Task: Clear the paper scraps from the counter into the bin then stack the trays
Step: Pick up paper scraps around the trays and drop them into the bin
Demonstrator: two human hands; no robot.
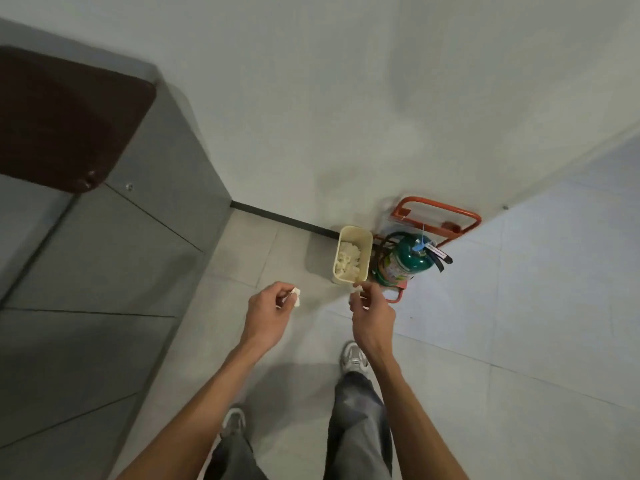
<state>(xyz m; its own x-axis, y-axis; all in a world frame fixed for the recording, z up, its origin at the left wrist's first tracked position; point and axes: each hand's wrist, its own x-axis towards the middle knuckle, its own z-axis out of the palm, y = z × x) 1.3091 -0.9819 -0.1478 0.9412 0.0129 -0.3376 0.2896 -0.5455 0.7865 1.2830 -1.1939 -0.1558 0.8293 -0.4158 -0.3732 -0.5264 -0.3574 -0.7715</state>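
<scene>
Hands first: where are they?

Both are out in front and apart, with bare forearms reaching over the tiled floor. The left hand pinches a small white paper scrap between thumb and fingertips.

And the other one?

The right hand has its fingers curled and the tips drawn together. In the picture it sits right at the near end of the bin. A sliver of white shows at those fingertips, but I cannot tell whether it is paper being held.

Where does the bin stand?

The bin is a small cream tub on the floor, its far end against the white wall. A heap of scraps lies inside it. The left hand's scrap is short of the bin and off to its left.

What is beside it?

A green fire extinguisher stands just to the right of the bin, in an orange stand at the foot of the wall.

Any tray in sight?

One dark brown tray lies flat on top of the grey counter at the upper left, well apart from both hands.

And below the arms?

Grey trousers and pale shoes, the right foot set ahead of the left and pointing toward the bin.
</scene>
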